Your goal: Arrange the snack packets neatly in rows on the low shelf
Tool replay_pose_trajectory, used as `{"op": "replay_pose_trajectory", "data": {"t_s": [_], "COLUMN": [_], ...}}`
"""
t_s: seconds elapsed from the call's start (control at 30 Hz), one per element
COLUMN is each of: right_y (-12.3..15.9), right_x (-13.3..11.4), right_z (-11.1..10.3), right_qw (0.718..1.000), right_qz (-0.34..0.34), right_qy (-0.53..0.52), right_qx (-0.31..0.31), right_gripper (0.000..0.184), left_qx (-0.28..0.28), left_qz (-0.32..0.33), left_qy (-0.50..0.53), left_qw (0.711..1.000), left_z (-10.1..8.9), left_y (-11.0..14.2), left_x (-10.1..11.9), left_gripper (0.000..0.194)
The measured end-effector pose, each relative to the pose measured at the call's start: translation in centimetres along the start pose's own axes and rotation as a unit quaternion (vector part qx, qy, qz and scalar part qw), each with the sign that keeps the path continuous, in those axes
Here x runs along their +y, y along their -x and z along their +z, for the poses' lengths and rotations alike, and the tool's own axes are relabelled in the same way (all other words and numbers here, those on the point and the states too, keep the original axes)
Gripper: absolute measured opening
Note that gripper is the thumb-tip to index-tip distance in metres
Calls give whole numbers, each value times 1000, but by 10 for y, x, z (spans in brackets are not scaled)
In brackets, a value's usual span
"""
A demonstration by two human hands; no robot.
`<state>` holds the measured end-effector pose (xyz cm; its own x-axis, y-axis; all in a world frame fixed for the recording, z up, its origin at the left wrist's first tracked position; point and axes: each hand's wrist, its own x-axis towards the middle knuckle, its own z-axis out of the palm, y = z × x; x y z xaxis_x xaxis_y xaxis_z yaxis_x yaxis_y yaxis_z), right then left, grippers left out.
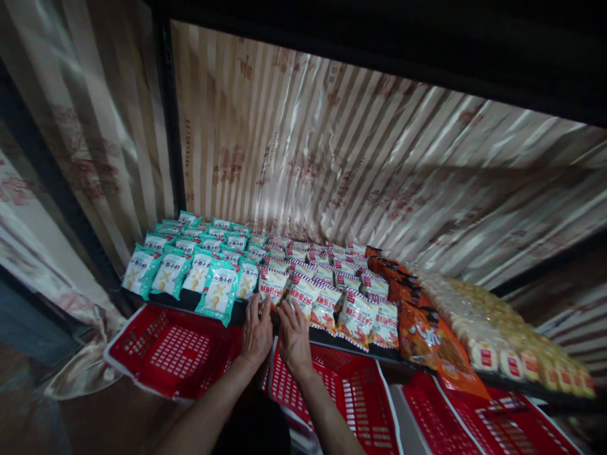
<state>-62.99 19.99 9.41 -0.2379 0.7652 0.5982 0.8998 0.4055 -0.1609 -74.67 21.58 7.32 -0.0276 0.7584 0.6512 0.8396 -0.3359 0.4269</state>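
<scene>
In the head view my left hand reaches to the shelf's front edge, its fingers stretched apart against the lower part of a white snack bag with red lettering. Close on its right, my right hand is also open, fingertips resting at the bottom of the neighbouring white snack bag. The fingers cover the lower edges of both bags, and the thumbs are hard to make out. More such bags stand in rows behind and to the right. Rows of teal snack bags stand on the left.
Orange bags and clear packs of pale round items fill the right of the shelf. Below its edge are a red basket at left, another red basket under my right arm, and more at right. A striped sheet hangs behind.
</scene>
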Motion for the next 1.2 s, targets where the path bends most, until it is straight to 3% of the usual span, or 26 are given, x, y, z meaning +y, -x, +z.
{"op": "replay_pose_trajectory", "data": {"t_s": [0.23,0.47,0.97,1.2], "right_y": [3,2,21,16], "right_x": [-18,-28,-37,-49], "right_z": [-2,-4,5,21], "right_qw": [999,994,995,991], "right_qz": [20,50,46,73], "right_qy": [2,-8,-84,-103], "right_qx": [-47,-96,11,44], "right_gripper": [51,57,55,59], "left_qx": [-5,-51,-116,-107], "left_qz": [24,48,31,15], "left_qy": [23,-3,-18,11], "left_qw": [999,998,993,994], "left_z": [-3,-8,-27,-41], "left_y": [8,11,12,17], "left_x": [-3,-9,-5,-30], "left_gripper": [42,45,46,57]}}
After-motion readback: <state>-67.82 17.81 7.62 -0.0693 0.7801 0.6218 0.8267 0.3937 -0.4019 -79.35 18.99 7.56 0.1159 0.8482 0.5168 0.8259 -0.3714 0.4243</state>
